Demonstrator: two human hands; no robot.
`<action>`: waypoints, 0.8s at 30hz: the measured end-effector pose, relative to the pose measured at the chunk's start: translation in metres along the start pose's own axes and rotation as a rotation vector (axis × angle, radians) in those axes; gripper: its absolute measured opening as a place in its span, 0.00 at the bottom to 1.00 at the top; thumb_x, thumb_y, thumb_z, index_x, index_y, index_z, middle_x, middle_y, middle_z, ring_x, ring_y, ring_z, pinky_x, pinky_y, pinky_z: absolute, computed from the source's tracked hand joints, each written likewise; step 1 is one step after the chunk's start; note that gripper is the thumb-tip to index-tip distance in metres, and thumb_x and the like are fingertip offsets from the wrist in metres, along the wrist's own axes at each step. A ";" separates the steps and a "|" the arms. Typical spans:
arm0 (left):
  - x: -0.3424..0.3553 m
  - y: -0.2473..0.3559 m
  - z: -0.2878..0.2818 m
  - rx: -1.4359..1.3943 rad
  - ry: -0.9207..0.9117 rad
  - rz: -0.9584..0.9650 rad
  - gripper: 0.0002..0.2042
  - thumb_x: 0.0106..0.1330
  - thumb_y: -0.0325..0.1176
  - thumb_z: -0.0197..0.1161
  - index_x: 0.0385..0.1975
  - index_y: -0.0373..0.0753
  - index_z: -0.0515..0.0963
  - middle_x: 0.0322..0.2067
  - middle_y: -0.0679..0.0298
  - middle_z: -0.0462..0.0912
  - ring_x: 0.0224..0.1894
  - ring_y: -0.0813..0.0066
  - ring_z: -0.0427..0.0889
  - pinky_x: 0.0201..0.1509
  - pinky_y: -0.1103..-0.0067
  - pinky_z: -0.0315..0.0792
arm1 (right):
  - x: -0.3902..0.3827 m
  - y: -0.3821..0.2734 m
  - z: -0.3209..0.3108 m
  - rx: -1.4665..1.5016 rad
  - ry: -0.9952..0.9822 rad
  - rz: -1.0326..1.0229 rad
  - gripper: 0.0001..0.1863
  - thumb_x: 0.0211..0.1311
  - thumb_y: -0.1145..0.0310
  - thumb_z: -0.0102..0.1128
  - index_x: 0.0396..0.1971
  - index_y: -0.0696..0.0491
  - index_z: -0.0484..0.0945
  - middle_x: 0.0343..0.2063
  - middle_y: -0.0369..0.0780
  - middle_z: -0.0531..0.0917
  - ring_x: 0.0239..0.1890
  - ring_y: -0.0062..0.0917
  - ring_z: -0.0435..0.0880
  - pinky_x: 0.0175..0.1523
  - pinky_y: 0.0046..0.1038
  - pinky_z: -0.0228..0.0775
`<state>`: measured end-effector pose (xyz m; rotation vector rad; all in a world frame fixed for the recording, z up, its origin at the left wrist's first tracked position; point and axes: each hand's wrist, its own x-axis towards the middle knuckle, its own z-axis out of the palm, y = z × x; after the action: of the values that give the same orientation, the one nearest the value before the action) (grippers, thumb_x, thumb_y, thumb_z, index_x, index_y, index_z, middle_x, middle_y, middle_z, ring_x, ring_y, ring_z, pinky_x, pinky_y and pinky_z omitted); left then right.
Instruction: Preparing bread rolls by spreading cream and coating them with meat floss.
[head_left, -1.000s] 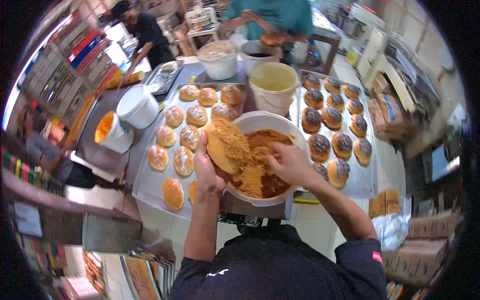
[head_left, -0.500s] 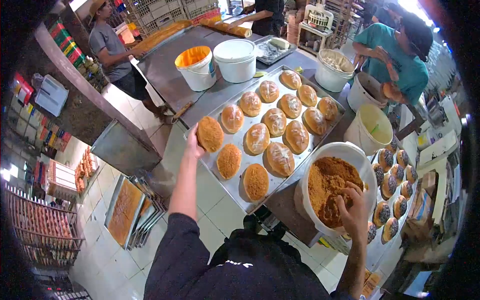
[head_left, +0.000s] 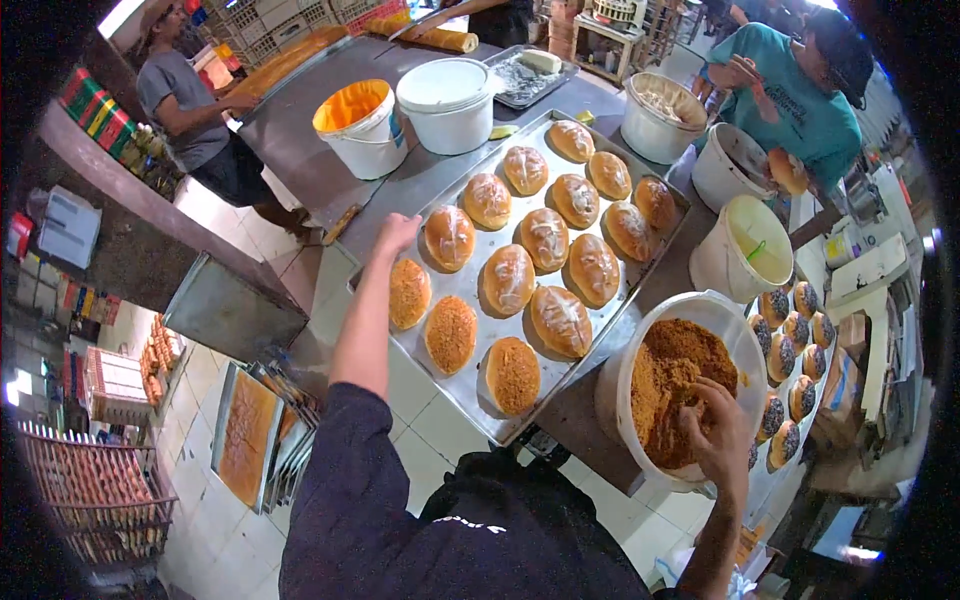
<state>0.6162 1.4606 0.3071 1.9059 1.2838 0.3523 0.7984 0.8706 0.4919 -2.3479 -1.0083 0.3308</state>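
My left hand [head_left: 397,233] is over the left edge of a metal tray [head_left: 462,408], beside a glossy bun [head_left: 449,238] with pale streaks. Nothing shows in its loosely extended fingers. Three buns topped with brown crumbs lie along the tray's near left side: one [head_left: 409,293] below my left hand, another [head_left: 451,335] and a third [head_left: 513,376] at the near corner. Several streaked buns fill the rest. To the right, my right hand [head_left: 716,430] reaches into a white bucket [head_left: 622,395] of brown crumbs [head_left: 690,350], its bent fingers gathered around some.
Behind the tray stand an orange-smeared bucket [head_left: 362,135], a lidded white bucket [head_left: 446,110] and a smaller metal tray [head_left: 525,82]. More buckets line the right, including a yellowish one [head_left: 738,255]. Dark-topped buns [head_left: 785,360] lie at far right. Co-workers stand around the table.
The crumb-topped bun that my left hand held now rests on the tray, and that hand has moved up beside a streaked bun. My right hand stays in the crumbs. The view has shifted slightly.
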 end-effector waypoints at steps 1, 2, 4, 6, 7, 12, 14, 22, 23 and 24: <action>0.007 0.014 0.017 -0.086 -0.055 -0.118 0.19 0.69 0.47 0.57 0.29 0.33 0.78 0.20 0.67 0.77 0.22 0.78 0.78 0.22 0.82 0.70 | 0.001 -0.003 0.001 -0.011 0.011 0.022 0.17 0.57 0.72 0.65 0.46 0.60 0.78 0.53 0.48 0.79 0.54 0.42 0.79 0.60 0.37 0.69; 0.014 0.022 0.029 -0.167 -0.102 -0.242 0.19 0.69 0.47 0.57 0.30 0.33 0.77 0.20 0.66 0.77 0.22 0.78 0.78 0.22 0.82 0.70 | 0.003 -0.005 0.003 -0.021 -0.101 -0.096 0.19 0.57 0.70 0.64 0.49 0.59 0.78 0.58 0.48 0.75 0.58 0.43 0.76 0.62 0.37 0.67; 0.023 0.022 0.035 -0.225 -0.161 -0.245 0.19 0.69 0.47 0.56 0.31 0.33 0.77 0.21 0.65 0.77 0.22 0.76 0.78 0.22 0.80 0.71 | 0.008 -0.007 0.012 -0.030 -0.210 -0.197 0.21 0.58 0.68 0.64 0.51 0.58 0.77 0.62 0.47 0.71 0.62 0.44 0.72 0.64 0.38 0.66; 0.029 0.015 0.039 -0.304 -0.203 -0.287 0.18 0.71 0.46 0.54 0.35 0.34 0.78 0.28 0.62 0.81 0.30 0.72 0.81 0.31 0.73 0.76 | 0.013 -0.004 0.028 -0.244 -0.458 -0.190 0.29 0.57 0.64 0.64 0.59 0.56 0.71 0.66 0.48 0.64 0.65 0.47 0.65 0.67 0.39 0.62; 0.033 0.009 0.042 -0.303 -0.208 -0.284 0.18 0.71 0.46 0.54 0.35 0.34 0.78 0.28 0.62 0.81 0.30 0.72 0.81 0.31 0.73 0.76 | 0.016 0.003 0.033 -0.244 -0.455 -0.185 0.29 0.57 0.64 0.64 0.59 0.56 0.71 0.66 0.48 0.64 0.65 0.47 0.65 0.67 0.39 0.62; 0.024 0.014 0.074 -0.777 -0.251 -0.080 0.18 0.73 0.44 0.54 0.50 0.35 0.76 0.47 0.59 0.81 0.47 0.69 0.81 0.53 0.72 0.74 | 0.018 0.043 0.047 -0.398 -0.498 -0.454 0.35 0.53 0.59 0.67 0.60 0.55 0.65 0.54 0.52 0.71 0.57 0.48 0.71 0.60 0.43 0.66; 0.014 0.019 0.074 -0.967 -0.276 -0.052 0.18 0.72 0.44 0.55 0.52 0.36 0.75 0.49 0.60 0.80 0.48 0.70 0.80 0.55 0.71 0.74 | 0.021 0.027 0.047 -0.364 -0.549 -0.333 0.33 0.53 0.59 0.67 0.57 0.55 0.67 0.50 0.52 0.73 0.54 0.48 0.73 0.58 0.43 0.67; -0.101 0.075 0.019 -1.465 -0.274 0.070 0.24 0.73 0.50 0.49 0.59 0.39 0.70 0.57 0.62 0.75 0.58 0.65 0.76 0.63 0.65 0.70 | 0.033 0.025 0.035 0.004 -0.616 0.034 0.19 0.48 0.68 0.68 0.41 0.60 0.80 0.36 0.49 0.85 0.42 0.37 0.83 0.49 0.33 0.74; -0.121 0.087 0.013 -1.624 -0.248 0.075 0.24 0.74 0.52 0.47 0.59 0.39 0.70 0.58 0.62 0.74 0.58 0.63 0.76 0.64 0.63 0.69 | 0.035 0.036 0.037 0.008 -0.608 0.025 0.19 0.48 0.68 0.68 0.41 0.60 0.80 0.36 0.49 0.85 0.42 0.37 0.83 0.49 0.33 0.74; -0.141 0.102 0.017 -1.626 -0.263 0.081 0.24 0.74 0.52 0.47 0.59 0.39 0.70 0.58 0.62 0.74 0.58 0.63 0.76 0.64 0.63 0.69 | 0.036 0.046 0.036 0.205 -0.573 0.115 0.19 0.48 0.70 0.68 0.42 0.60 0.80 0.37 0.45 0.85 0.41 0.32 0.82 0.47 0.30 0.74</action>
<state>0.6298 1.3123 0.3991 0.5392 0.3554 0.8112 0.8350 0.8855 0.4355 -2.1659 -1.0249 1.1431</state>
